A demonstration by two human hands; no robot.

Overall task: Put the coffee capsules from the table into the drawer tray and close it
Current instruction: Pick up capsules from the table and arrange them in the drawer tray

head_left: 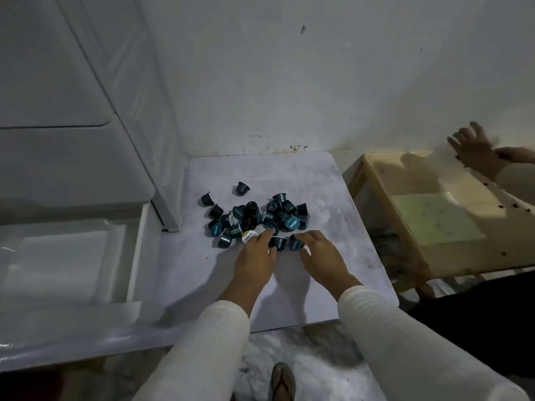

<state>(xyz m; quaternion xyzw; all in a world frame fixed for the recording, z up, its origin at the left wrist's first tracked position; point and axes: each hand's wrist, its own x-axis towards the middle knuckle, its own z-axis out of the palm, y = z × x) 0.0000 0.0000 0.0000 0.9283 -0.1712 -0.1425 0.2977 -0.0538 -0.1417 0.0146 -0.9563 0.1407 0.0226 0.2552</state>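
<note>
I see the coffee capsules (254, 219) heaped mid-bench (318, 180), none in the drawer tray (66, 256), which stands pulled out at left. Left hand (256, 257) and right hand (321, 256) sit at the pile's near edge, fingers loosely curved, touching capsules; can't tell if either grasps one.

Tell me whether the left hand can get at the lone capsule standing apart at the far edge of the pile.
Probably yes. The left hand rests at the pile's near edge, and the lone capsule stands beyond it on bare table. Nothing covers it; the hand must only reach over or around the pile.
</note>
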